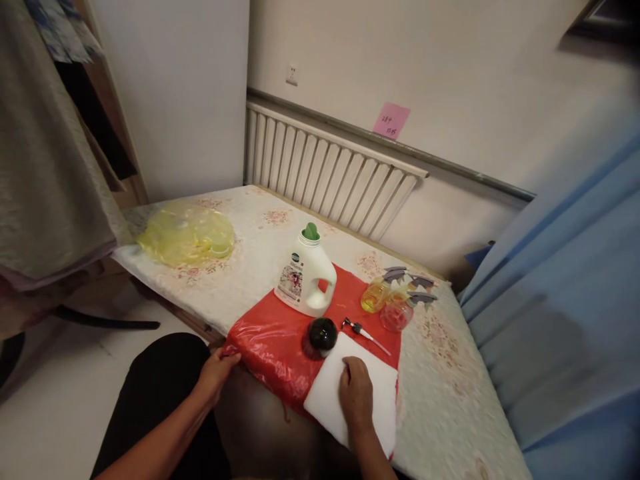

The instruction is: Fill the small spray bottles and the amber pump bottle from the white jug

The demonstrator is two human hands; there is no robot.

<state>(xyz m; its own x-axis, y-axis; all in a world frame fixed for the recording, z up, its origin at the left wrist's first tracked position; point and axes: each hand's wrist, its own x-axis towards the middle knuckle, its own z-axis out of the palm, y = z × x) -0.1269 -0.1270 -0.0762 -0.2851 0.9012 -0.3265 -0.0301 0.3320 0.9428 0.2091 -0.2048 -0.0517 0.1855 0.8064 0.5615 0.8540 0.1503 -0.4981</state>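
The corner of a red plastic bag (270, 340), spread flat, is pinched in my left hand (219, 371) at the front left. My right hand (357, 392) rests on a white square pad that looks like folded cloth or paper (325, 390), its fingers curled under; whether something is inside them is hidden. Just beyond the pad stands a glossy black round container (323, 335). A pump dispenser head with a white tube (367, 335) lies beside it. Behind, a white detergent jug (307, 280) stands upright on the bag, with green in its open neck.
Spray bottles, one with yellow liquid (373, 298) and one with pink liquid (397, 315), stand at the bag's right edge. A yellow plastic bag (185, 233) lies on the floral-covered surface (265, 230). A radiator (325, 163) and a blue curtain (560, 300) border it.
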